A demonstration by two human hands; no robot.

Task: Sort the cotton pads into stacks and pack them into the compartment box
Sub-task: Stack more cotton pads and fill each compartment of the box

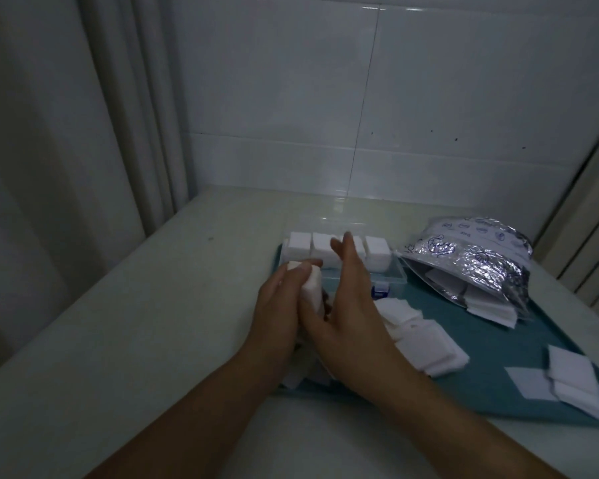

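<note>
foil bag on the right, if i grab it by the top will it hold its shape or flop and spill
The foil bag would probably flop: its crinkled skin looks thin and it lies slumped on the teal mat. It likely weighs little. Cotton pads already poke from its open mouth, so lifting carelessly could spill them.

This looks like a tiled room in a home, perhaps a bathroom or utility corner. Large glossy white wall tiles (429,98) with thin grout lines rise behind a pale counter (135,323), and a light curtain (94,115) hangs in folds at the left
</note>
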